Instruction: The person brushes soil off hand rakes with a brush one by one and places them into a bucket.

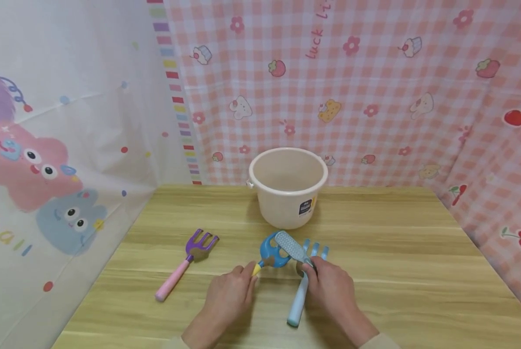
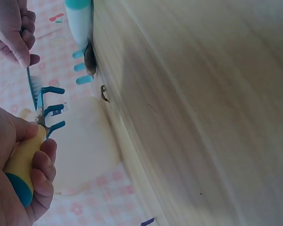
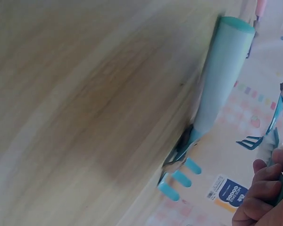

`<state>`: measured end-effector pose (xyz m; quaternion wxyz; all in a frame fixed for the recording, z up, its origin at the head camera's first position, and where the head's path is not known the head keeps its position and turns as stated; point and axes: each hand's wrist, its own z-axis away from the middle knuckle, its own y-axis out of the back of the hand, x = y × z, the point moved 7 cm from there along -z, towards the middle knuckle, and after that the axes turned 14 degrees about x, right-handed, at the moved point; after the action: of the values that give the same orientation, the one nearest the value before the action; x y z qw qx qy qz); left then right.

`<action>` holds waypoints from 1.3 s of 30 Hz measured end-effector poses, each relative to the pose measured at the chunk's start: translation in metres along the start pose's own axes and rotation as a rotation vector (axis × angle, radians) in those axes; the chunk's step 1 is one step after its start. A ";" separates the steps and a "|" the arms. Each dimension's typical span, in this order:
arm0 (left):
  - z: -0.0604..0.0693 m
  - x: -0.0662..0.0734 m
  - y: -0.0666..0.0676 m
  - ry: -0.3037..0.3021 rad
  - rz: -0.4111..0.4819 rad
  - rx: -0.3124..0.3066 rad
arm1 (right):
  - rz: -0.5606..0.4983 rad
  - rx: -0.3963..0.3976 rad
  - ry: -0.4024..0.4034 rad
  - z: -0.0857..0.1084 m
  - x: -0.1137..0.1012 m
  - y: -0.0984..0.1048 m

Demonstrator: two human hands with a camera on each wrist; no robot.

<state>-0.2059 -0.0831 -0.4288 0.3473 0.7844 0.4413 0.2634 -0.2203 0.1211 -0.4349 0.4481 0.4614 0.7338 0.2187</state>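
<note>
The left hand (image 1: pixel 230 293) sits on the near left side of the bucket (image 1: pixel 278 208), its fingers curled in a grip, thumb extended forward. The right hand (image 1: pixel 333 287) is at the bucket's near right, fingers also curled and gripping. The forearms (image 1: pixel 203 325) slant inward toward the bucket, pale sleeves (image 1: pixel 380 342) farthest from it.

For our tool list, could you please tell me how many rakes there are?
3: a purple rake on the table at left, a yellow-handled rake in the left hand, a light-blue rake lying by the right hand. The bucket could hide more.
</note>
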 end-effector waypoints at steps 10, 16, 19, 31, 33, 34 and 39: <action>0.000 -0.008 -0.004 0.099 0.030 -0.043 | 0.014 0.074 0.114 0.003 -0.016 0.012; -0.005 -0.009 -0.005 0.111 0.027 -0.054 | -0.047 0.060 0.236 0.014 -0.042 0.011; -0.006 -0.006 -0.003 0.086 0.010 -0.050 | -0.038 0.040 0.211 0.016 -0.041 0.008; -0.003 0.000 -0.002 0.060 -0.039 -0.039 | 0.041 0.024 0.138 0.011 -0.038 0.006; -0.003 -0.001 -0.002 0.058 -0.041 -0.032 | 0.047 0.025 0.127 0.010 -0.037 0.005; -0.003 -0.001 -0.003 0.057 -0.043 -0.029 | 0.048 0.024 0.122 0.010 -0.036 0.005; -0.003 0.000 -0.003 0.053 -0.046 -0.021 | 0.033 0.009 0.080 0.009 -0.032 0.002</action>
<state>-0.2095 -0.0813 -0.4298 0.3497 0.7631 0.4653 0.2807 -0.2055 0.0936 -0.4233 0.4127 0.4664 0.7443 0.2412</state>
